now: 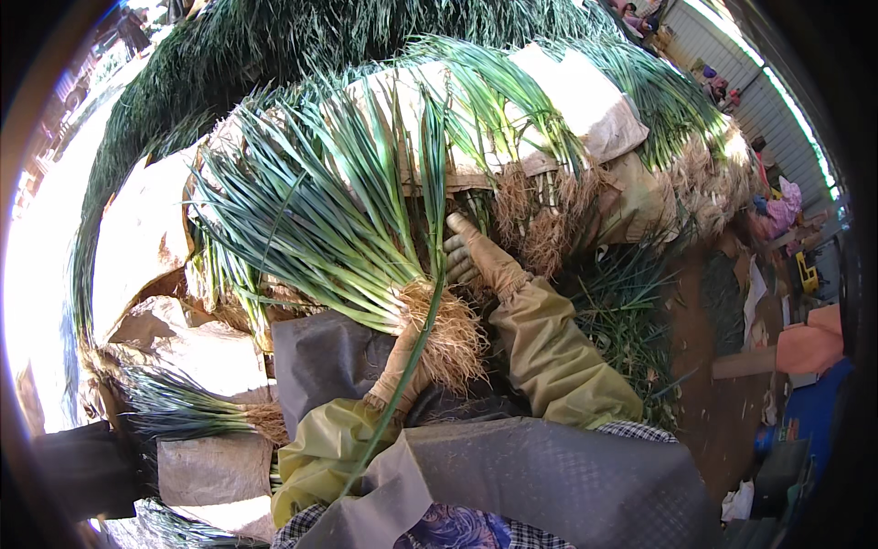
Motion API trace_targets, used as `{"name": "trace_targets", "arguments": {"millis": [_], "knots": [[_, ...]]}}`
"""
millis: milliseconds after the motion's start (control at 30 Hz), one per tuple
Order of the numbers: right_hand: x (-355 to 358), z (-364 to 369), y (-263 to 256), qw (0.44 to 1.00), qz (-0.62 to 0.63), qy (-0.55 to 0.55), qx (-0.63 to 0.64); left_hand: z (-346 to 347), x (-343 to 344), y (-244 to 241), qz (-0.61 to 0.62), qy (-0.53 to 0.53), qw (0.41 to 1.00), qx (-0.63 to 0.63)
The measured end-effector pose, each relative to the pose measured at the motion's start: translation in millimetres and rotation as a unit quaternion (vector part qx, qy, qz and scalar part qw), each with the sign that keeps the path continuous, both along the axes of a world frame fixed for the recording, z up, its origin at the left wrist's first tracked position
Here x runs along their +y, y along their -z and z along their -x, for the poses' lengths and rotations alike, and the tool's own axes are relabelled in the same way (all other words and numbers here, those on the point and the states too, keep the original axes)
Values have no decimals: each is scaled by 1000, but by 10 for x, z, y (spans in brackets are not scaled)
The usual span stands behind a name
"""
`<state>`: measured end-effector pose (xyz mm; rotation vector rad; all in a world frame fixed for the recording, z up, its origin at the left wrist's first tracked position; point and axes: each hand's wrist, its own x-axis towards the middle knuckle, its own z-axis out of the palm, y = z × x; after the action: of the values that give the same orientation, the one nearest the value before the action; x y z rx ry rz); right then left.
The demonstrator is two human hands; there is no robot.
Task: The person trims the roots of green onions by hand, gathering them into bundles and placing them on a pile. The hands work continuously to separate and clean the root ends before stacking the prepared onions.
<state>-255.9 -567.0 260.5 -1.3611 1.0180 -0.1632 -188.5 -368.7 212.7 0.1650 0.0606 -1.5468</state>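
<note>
A bundle of green onions [350, 267] fans out before me, its leaves up and left and its pale roots [449, 336] toward my lap. My left hand [405, 360], in a tan work glove, grips the bundle from below near the root end, with its fingers hidden behind the stalks. Just right of the stalks is my gloved right hand [480, 257], thumb and fingers apart and nothing visible between them. One long loose leaf [411, 370] hangs across the roots and my left forearm. A dark grey apron [549, 473] covers my lap.
More green onions [555, 130] lie on sacking [597, 103] ahead, before a high leafy heap [329, 34]. Another bundle [199, 405] rests at left. Leaf scraps [624, 309] litter the ground at right. Several people are farther off at upper right, beside a corrugated wall [775, 96].
</note>
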Motion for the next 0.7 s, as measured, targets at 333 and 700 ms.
{"name": "trace_targets", "arguments": {"millis": [333, 700], "knots": [[83, 427, -299, 859, 386, -306, 136, 6, -7, -78, 0, -11, 1000, -19], [611, 1574, -289, 594, 386, -522, 476, 1, -35, -45, 19, 8, 1000, 13]]}}
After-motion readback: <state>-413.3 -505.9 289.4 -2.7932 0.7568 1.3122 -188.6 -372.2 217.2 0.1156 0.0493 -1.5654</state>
